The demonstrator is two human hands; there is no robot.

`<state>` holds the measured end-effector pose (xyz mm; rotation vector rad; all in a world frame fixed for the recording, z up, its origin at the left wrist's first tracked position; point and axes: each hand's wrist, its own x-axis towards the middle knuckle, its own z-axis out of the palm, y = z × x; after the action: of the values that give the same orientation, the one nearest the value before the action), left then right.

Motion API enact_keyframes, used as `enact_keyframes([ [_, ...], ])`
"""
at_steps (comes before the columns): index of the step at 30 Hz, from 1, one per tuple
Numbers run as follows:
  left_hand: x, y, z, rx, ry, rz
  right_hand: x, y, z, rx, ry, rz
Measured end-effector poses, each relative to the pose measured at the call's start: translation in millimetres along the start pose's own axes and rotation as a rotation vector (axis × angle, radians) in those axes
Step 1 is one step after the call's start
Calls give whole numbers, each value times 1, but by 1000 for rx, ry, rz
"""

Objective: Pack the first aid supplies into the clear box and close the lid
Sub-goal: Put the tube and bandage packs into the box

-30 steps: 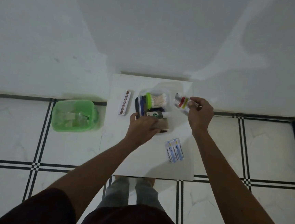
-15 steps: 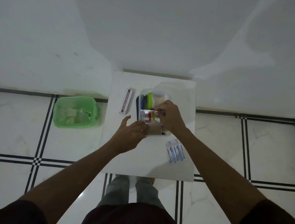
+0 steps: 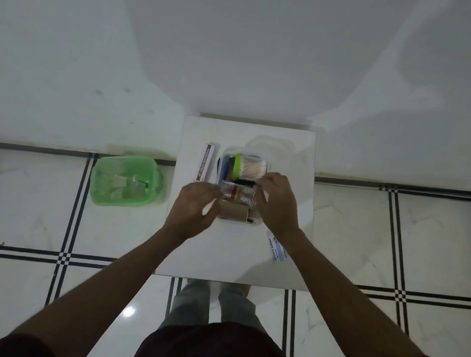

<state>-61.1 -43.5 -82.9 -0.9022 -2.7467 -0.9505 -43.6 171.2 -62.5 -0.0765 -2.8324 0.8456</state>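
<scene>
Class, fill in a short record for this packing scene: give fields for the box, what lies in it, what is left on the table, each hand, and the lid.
box: clear box, open, on the white table
inside: cotton swab tub, clear packet with red and yellow marks
left on table: ointment carton left of the box; bandage packets near the right wrist
left hand: at the packet's left end
right hand: over the packet's right end
lid: off, behind the box

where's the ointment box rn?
Head view: the ointment box lies on the white table, just left of the clear box and outside it, beyond the left hand, with the green basket on the floor further left.
</scene>
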Motion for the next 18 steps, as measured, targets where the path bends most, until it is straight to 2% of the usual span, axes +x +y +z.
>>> enact_keyframes([
  [3,14,0,-4,-143,124,-342,-8,13,-9,141,112,337],
  [5,22,-8,-3,-143,139,-470,-21,25,-10,168,66,512],
  [9,28,-26,8,-100,103,-614,-54,44,0,125,-102,787],
  [11,32,-32,15,-77,51,-669,-70,49,12,92,-187,852],
  [14,40,-39,26,-39,-24,-704,-86,50,29,-71,-299,852],
  [18,55,-48,36,-4,-70,-772,-78,46,30,-137,-297,922],
])
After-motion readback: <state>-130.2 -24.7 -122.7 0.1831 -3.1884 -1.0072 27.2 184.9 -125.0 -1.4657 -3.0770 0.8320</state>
